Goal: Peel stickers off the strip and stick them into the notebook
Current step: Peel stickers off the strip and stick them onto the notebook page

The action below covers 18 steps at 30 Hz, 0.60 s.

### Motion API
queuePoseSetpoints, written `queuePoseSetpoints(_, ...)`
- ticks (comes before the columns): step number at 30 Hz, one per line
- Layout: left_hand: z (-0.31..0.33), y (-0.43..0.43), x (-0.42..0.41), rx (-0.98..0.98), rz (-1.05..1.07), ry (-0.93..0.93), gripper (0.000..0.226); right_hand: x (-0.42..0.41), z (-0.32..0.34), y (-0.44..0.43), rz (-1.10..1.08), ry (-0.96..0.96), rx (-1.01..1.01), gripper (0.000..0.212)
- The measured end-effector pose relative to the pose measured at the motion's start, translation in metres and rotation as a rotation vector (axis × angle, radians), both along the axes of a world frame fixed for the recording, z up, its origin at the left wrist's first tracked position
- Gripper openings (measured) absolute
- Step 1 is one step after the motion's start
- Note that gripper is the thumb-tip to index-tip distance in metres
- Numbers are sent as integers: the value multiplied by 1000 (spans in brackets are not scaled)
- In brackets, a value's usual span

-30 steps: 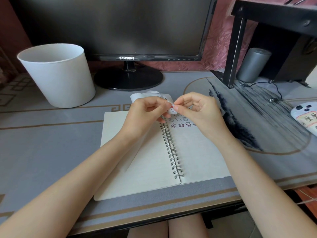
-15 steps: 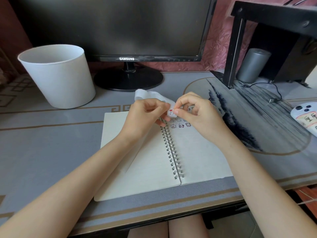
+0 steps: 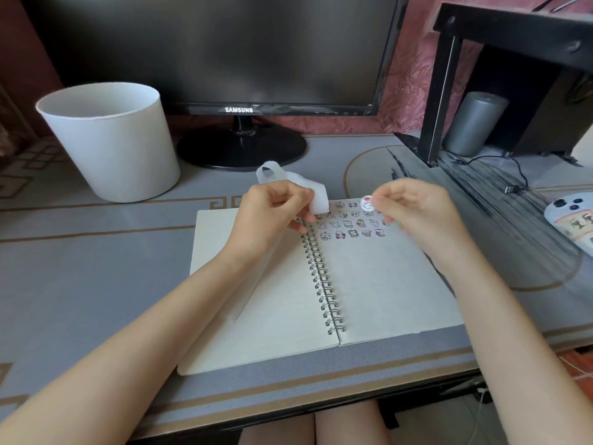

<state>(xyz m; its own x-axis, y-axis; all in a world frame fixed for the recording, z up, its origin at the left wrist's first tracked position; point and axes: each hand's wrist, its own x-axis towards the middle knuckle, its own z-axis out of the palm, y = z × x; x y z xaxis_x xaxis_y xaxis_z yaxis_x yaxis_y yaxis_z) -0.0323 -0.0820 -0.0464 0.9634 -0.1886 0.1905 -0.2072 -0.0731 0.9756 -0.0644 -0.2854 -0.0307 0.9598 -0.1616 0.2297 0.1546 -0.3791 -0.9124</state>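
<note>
Stickers sit in rows at the top of the right page of the open notebook [image 3: 369, 284], just under the two hands, but they are too small and partly hidden to count. One round sticker [image 3: 366, 202] is pinched at the fingertips of the right hand [image 3: 414, 210], face up, above those rows. One white strip [image 3: 300, 186] is squeezed in the left hand [image 3: 272, 213]; it runs long from a curled loop on the far left down to its right end, with its middle hidden by fingers.
</note>
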Motion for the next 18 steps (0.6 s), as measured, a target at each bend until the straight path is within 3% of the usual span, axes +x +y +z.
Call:
queuePoseSetpoints(6,-1,-1,0,8,-3,-2,22,-5,-13,-29,-194,260,72,2)
queuePoseSetpoints(18,-1,0,1,0,-10,-8,22,-2,-20,-33,-239,278,13,2)
